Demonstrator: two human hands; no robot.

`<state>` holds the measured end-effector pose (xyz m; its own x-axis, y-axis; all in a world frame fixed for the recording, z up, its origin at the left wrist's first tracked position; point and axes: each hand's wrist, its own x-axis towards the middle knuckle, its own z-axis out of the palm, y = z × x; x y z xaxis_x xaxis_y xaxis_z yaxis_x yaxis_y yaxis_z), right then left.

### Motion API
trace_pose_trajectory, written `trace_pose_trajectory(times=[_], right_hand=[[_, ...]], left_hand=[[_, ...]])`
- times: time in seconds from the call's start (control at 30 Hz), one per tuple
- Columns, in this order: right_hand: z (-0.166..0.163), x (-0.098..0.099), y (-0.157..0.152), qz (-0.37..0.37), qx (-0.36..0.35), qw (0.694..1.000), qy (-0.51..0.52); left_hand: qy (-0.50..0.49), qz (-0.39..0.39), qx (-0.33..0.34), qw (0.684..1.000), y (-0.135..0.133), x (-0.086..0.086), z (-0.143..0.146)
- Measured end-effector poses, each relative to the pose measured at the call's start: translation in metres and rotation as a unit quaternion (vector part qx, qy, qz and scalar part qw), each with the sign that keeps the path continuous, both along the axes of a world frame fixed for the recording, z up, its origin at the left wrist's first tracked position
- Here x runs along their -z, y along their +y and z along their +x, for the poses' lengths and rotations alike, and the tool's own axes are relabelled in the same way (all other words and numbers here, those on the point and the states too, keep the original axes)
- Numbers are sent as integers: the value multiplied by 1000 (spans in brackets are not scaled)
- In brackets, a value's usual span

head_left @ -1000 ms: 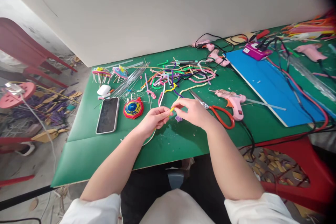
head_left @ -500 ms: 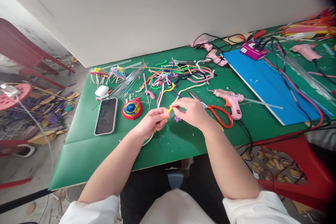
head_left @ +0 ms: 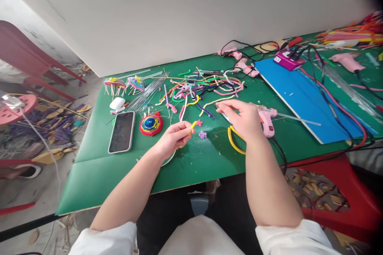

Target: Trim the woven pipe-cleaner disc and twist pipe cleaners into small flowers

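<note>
My left hand pinches a short yellow pipe cleaner, whose end sticks out past the fingertips. To the right, my right hand is over the scissors, with its fingers drawn together; what they hold, if anything, is hidden. Only a bit of the scissors shows below it. A yellow loop, like a pipe cleaner, curves under that hand. Between my hands lie a pink flower and a purple flower. A white cord curves beneath my left hand.
A phone and a colourful small umbrella lie at left. Loose pipe cleaners and thin wires are behind. On the right are a pink glue gun, a blue board and a purple power adapter with cables.
My right hand has left the yellow pipe cleaner and moved right, over the scissors. Both small flowers now show fully. The yellow loop has come into view. My left hand has stayed in place.
</note>
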<state>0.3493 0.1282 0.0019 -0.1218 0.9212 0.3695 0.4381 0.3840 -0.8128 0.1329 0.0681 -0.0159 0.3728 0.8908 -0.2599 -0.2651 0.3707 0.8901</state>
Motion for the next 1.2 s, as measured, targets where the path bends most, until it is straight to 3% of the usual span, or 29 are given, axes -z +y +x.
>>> trace_pose_trajectory(times=[0.07,0.13,0.2,0.27,0.4,0.63,0.7,0.83,0.9,1.03,1.2], right_hand=[[-6,0,-2,-24,-35,999,13],[-13,-1,-6,-65,-115,991,33],[-21,-1,-10,-97,-211,972,41],[-29,-1,-14,-97,-243,964,36],[-39,3,-16,-75,-219,973,16],[-39,10,-13,3,-196,978,-74],[-37,7,-10,26,-154,984,-89],[-11,0,-6,51,0,991,-123],[14,4,-11,35,53,971,-229],[61,33,-33,-57,104,896,-428],[69,57,-46,-57,68,864,-497]], left_hand=[[32,18,-25,999,-1,0,2],[59,36,-41,997,-2,1,3],[66,43,-39,996,-2,1,4],[58,40,-26,997,-2,1,4],[57,37,-17,998,-2,2,4],[183,109,-106,971,-2,3,11],[180,101,-106,973,-2,3,11],[86,54,-109,989,-2,3,7],[26,32,-116,992,-2,3,6],[-31,6,-115,993,-2,3,6],[-38,24,-95,994,-4,2,8]])
